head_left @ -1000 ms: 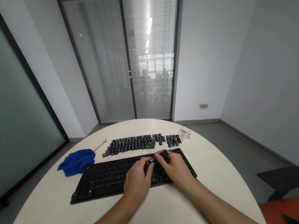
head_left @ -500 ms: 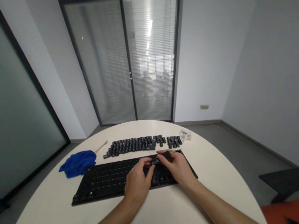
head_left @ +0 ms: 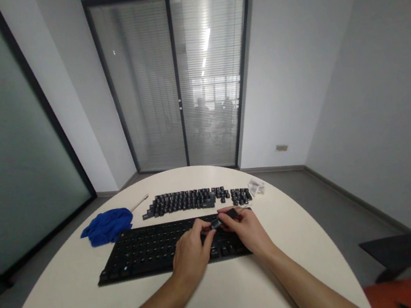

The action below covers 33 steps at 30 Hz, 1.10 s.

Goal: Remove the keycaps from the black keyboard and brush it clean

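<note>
Over the right part of a black keyboard (head_left: 146, 248), both hands meet with their fingertips close together. My left hand (head_left: 191, 243) is closed, pinching a small dark keycap (head_left: 215, 224) between thumb and fingers. My right hand (head_left: 247, 228) is closed on a small black keycap puller (head_left: 232, 213); thin wires seem to stick out at its right end. The right thumb and index finger also reach to the keycap, so its far side is partly hidden. Much of the keyboard shows bare key positions, with a few caps in its front row.
Behind the keyboard lie rows of loose black keycaps (head_left: 182, 201). A blue cloth (head_left: 109, 226) and a light-handled brush (head_left: 139, 202) are at left. A small clear plastic item (head_left: 256, 187) is at right. The round white table (head_left: 229, 297) has a red-seated chair (head_left: 406, 295) beside it.
Both hands, with the keycap and the puller, have shifted very slightly right. The grip looks the same, and the view has moved a little.
</note>
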Available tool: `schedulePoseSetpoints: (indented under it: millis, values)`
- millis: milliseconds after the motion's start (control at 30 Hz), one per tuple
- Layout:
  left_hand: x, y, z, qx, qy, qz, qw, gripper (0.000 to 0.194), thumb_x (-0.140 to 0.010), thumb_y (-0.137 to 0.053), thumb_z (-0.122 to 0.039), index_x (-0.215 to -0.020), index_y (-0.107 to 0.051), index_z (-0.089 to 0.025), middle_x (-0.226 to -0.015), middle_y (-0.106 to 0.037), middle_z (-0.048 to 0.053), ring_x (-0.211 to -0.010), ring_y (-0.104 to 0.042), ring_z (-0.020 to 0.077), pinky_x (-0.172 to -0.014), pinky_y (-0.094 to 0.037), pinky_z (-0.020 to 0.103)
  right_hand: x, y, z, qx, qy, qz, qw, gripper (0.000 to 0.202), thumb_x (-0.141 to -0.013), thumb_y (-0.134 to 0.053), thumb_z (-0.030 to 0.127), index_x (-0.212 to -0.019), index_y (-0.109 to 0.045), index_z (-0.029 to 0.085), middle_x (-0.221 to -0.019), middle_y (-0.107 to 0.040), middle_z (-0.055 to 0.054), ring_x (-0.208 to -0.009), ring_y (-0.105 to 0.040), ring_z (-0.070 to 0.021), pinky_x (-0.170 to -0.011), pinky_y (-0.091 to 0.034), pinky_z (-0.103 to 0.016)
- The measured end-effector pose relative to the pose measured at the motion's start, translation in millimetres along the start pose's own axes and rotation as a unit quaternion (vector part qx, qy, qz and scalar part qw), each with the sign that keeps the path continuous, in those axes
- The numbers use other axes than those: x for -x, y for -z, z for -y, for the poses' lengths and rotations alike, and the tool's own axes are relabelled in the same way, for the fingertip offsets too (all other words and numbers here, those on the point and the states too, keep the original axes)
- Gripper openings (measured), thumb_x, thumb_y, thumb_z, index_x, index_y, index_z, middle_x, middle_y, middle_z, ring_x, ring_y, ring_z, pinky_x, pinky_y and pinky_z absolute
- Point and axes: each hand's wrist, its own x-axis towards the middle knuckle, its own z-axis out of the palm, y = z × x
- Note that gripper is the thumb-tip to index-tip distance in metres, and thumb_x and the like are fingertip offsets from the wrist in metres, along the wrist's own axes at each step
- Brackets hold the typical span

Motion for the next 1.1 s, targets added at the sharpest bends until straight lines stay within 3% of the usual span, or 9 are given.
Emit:
schedulePoseSetpoints:
  millis: [233, 567, 700, 833, 1100]
  values:
    - [2, -0.8, -2, -0.003, -0.029, -0.005, 1.0, 0.011, -0.095, -0.05, -0.031, -0.099, -0.057, -0.025, -0.094, -0.073, 0.002, -0.088, -0.069, 0.0213, -0.08, -0.049, 0.03, 2, 0, 0, -0.123, -0.06, -0.003, 0.991, 0.042, -0.065, -0.085, 0.043, -0.094, -0.069, 0.016, -0.075, -0.068, 0.0, -0.064, -0.066, -0.0119, -0.07, -0.059, -0.026]
    - [3, -3.5, 0, -0.033, -0.08, -0.039, 0.995, 0.013, -0.095, -0.049, -0.029, -0.1, -0.058, -0.022, -0.095, -0.072, 0.005, -0.089, -0.068, 0.023, -0.08, -0.049, 0.034, 3, -1, 1, -0.187, -0.087, -0.016, 0.978, 0.043, -0.061, -0.088, 0.036, -0.094, -0.068, 0.018, -0.074, -0.067, 0.002, -0.062, -0.065, -0.0098, -0.067, -0.059, -0.023]
    - [3, -2.7, 1, -0.011, -0.075, -0.041, 0.996, 0.014, -0.096, -0.048, -0.03, -0.102, -0.058, -0.022, -0.096, -0.072, 0.005, -0.089, -0.068, 0.0222, -0.081, -0.049, 0.034, 4, 1, -1, -0.194, -0.075, 0.015, 0.978, 0.036, -0.063, -0.087, 0.036, -0.09, -0.071, 0.018, -0.083, -0.07, -0.001, -0.076, -0.068, -0.0129, -0.074, -0.058, -0.025]
    - [0, -2.6, 0, 0.06, -0.034, -0.05, 0.996, 0.017, -0.094, -0.051, -0.031, -0.108, -0.056, -0.022, -0.096, -0.072, 0.004, -0.088, -0.068, 0.0202, -0.082, -0.05, 0.032, 5, 2, -5, -0.16, -0.033, 0.034, 0.986, 0.033, -0.067, -0.085, 0.037, -0.092, -0.073, 0.02, -0.096, -0.072, -0.003, -0.091, -0.068, -0.0177, -0.083, -0.056, -0.031]
    - [-4, -5.8, 3, 0.197, 0.005, -0.032, 0.98, 0.016, -0.09, -0.058, -0.034, -0.097, -0.056, -0.02, -0.089, -0.072, 0.005, -0.081, -0.071, 0.019, -0.075, -0.053, 0.03, 6, 6, 5, 0.054, 0.065, -0.001, 0.996, 0.029, -0.069, -0.081, 0.043, -0.088, -0.077, 0.021, -0.09, -0.076, -0.006, -0.084, -0.069, -0.0228, -0.082, -0.053, -0.037]
